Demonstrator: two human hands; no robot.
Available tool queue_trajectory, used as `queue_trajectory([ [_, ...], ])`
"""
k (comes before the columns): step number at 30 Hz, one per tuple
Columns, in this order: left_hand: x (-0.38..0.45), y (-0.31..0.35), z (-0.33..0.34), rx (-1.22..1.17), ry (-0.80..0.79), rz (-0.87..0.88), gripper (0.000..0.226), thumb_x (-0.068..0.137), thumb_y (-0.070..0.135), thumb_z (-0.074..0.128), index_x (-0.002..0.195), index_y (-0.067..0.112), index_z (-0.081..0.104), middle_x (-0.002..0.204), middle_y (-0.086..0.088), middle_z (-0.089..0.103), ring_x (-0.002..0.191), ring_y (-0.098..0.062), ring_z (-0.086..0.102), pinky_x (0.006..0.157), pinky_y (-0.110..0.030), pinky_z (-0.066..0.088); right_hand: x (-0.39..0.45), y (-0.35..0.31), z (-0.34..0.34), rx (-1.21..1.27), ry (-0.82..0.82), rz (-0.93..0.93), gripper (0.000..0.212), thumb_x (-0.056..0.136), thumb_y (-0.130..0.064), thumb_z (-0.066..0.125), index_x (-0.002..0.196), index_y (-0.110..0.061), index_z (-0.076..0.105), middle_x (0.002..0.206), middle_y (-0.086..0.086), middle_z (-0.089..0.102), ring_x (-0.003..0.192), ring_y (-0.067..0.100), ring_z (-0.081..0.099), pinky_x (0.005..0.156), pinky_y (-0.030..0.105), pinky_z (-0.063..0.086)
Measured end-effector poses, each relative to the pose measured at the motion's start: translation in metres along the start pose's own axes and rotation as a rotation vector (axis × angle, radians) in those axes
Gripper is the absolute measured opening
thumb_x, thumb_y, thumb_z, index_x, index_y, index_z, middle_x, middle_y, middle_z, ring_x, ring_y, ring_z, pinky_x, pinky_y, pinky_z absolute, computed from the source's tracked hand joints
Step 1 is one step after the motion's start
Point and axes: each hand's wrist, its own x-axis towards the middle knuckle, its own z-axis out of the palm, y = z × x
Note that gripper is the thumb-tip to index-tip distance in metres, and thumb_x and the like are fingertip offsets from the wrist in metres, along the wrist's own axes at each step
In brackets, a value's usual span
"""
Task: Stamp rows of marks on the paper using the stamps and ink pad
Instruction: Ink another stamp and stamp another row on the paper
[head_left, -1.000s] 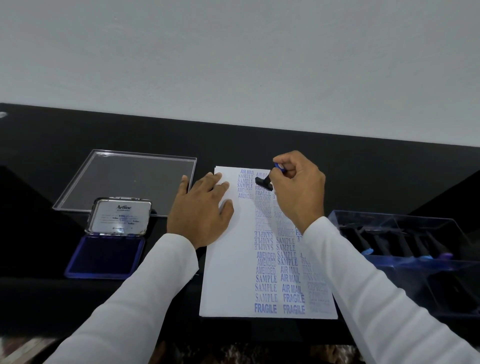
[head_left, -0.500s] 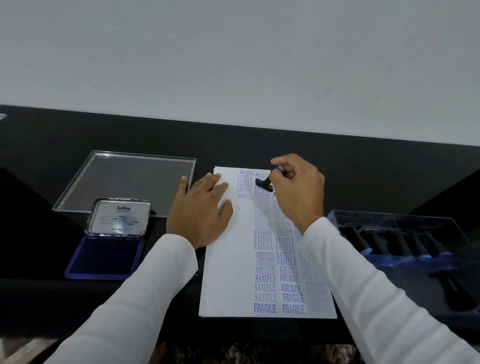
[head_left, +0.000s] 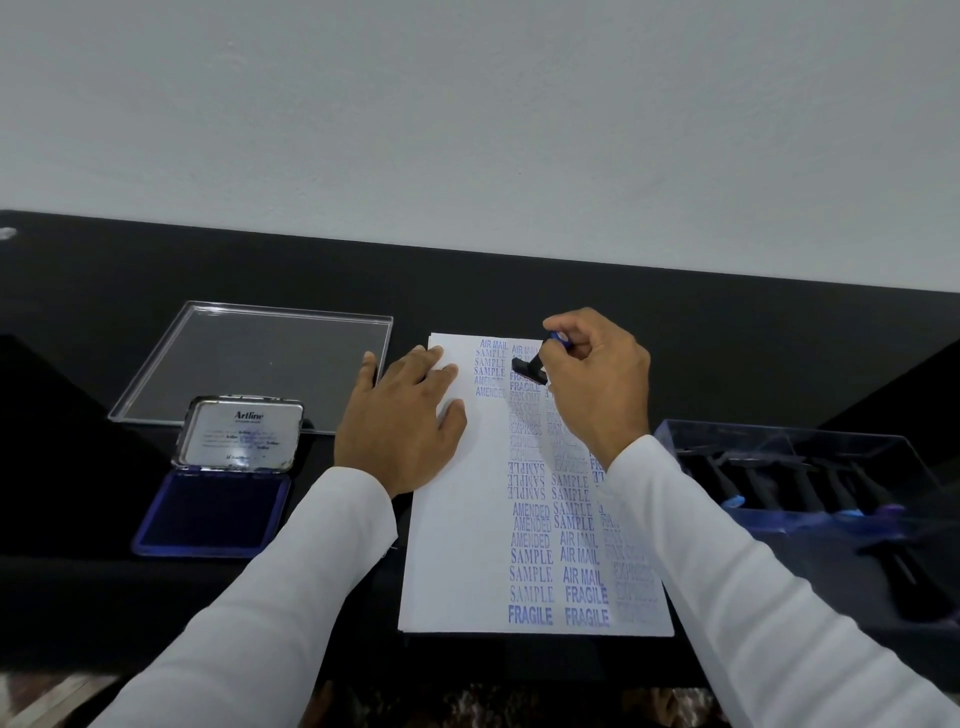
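Near the far edge of the paper (head_left: 457, 545), a stamp (head_left: 531, 368) is pinched in the right hand's (head_left: 597, 384) fingers; the left hand (head_left: 400, 421) lies flat, fingers straight. It should be pressed squarely, without rocking, the paper held steady.

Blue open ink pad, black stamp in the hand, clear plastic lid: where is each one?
Blue open ink pad (head_left: 213, 514): head view, on its dark inked felt.
Black stamp with blue handle (head_left: 529, 370): head view, on its black base.
Clear plastic lid (head_left: 260, 358): head view, on its flat middle.
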Motion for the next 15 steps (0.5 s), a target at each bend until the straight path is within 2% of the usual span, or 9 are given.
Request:
queue_trajectory([
  [8,0.002,0.000,-0.001,-0.034,0.002,-0.012,0.062,0.094,0.056,0.031,0.145,0.027,0.051,0.158,0.006,0.039,0.148,-0.017,0.032,0.125,-0.053,0.007,0.000,-0.004,-0.002,0.001,-0.012,0.006,0.015,0.091,-0.016,0.066,0.104,-0.021,0.072,0.098,-0.004,0.070,0.082,0.008,0.065,0.077,0.013,0.052],
  [15,0.006,-0.004,-0.011,-0.079,0.001,0.005,0.052,0.099,0.049,0.050,0.145,0.026,0.051,0.159,0.004,0.039,0.150,-0.018,0.027,0.125,-0.054,0.004,-0.006,-0.012,0.000,0.007,-0.038,-0.004,0.015,0.091,-0.016,0.066,0.104,-0.022,0.072,0.099,-0.005,0.069,0.083,0.008,0.065,0.076,0.012,0.050],
])
